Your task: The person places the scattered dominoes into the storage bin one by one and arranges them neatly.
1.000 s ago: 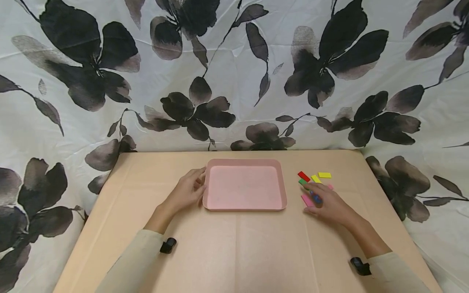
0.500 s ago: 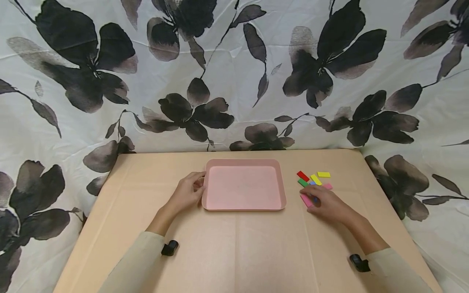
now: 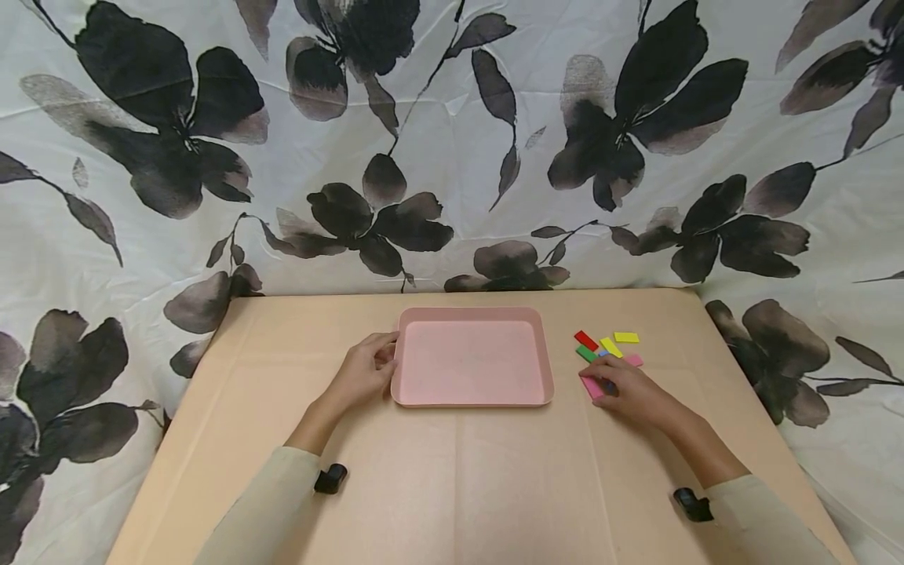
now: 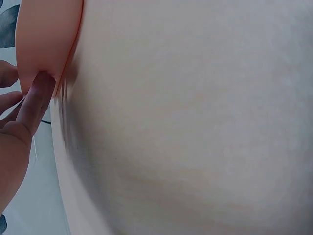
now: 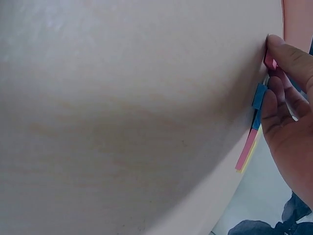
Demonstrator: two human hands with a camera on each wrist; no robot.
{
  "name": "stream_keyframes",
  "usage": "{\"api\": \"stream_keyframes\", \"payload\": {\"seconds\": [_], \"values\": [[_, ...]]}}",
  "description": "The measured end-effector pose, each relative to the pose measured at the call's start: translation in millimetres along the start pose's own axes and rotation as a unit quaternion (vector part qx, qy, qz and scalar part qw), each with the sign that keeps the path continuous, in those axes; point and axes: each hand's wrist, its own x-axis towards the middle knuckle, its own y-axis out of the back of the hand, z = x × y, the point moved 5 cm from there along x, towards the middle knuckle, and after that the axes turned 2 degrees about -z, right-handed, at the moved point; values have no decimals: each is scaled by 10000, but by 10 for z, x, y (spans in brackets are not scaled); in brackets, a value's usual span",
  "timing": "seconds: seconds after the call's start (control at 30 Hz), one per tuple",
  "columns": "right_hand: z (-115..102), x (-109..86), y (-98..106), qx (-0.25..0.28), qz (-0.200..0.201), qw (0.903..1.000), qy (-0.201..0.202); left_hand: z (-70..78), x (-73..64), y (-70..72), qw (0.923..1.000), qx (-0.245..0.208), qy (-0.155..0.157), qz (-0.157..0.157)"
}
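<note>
My left hand (image 3: pixel 362 370) holds the left edge of a pink rectangular tray (image 3: pixel 472 314); in the left wrist view its thumb (image 4: pixel 39 95) presses on the tray's outer wall. Over on the right, my right hand (image 3: pixel 636 394) pinches a small flat pink block (image 3: pixel 592 387) between thumb and fingers. That pink block (image 5: pixel 269 59) shows at the fingertips in the right wrist view, tilted off the table. Blue blocks (image 5: pixel 259 96) lie beside the fingers, partly hidden by the hand in the head view.
Beyond the right hand lie a red block (image 3: pixel 585 340), a green block (image 3: pixel 586 354), two yellow blocks (image 3: pixel 626 337) and another pink block (image 3: pixel 633 360). All rest on a tan-covered table (image 3: pixel 523 486). A white floral cloth (image 3: pixel 452 157) hangs behind.
My right hand's thumb and fingers have closed in on the nearest pink block, and the hand has drawn slightly toward me. The left hand stays at the tray's edge.
</note>
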Motion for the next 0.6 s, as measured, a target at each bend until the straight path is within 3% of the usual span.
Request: {"api": "stream_keyframes", "payload": {"seconds": [0.4, 0.6], "values": [[-18, 9, 23, 223, 200, 9994, -189, -31, -9, -7, 10000, -49, 43, 34], [-113, 91, 80, 352, 425, 9985, -22, -26, -5, -1, 9999, -85, 52, -11]]}}
